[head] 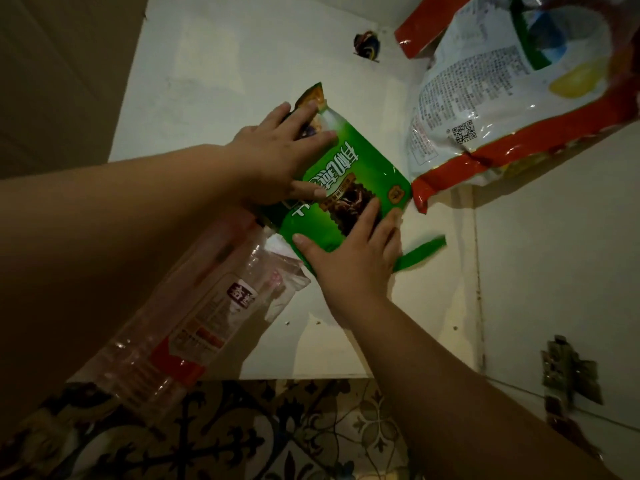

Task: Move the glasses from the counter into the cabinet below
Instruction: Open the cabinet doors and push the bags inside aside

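While beside green packet (349, 174), white bag (485, 109), clear sleeve (194, 317).

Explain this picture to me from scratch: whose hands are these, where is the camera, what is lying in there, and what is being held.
There is no machine here. A person wears one wide-angle camera on the head, so you look forward and down along their own two bare arms into a low cabinet with a pale shelf above a patterned floor.

The left hand and right hand both rest with fairly straight fingers on a green snack bag, one at each end, holding it between them.

Beside it on the shelf lies a large white bag with red edges at the right, and a clear plastic sleeve with a red label at the left, partly under the left arm. A small dark object sits at the back; what it is I cannot tell.

No drinking glasses show in this view.
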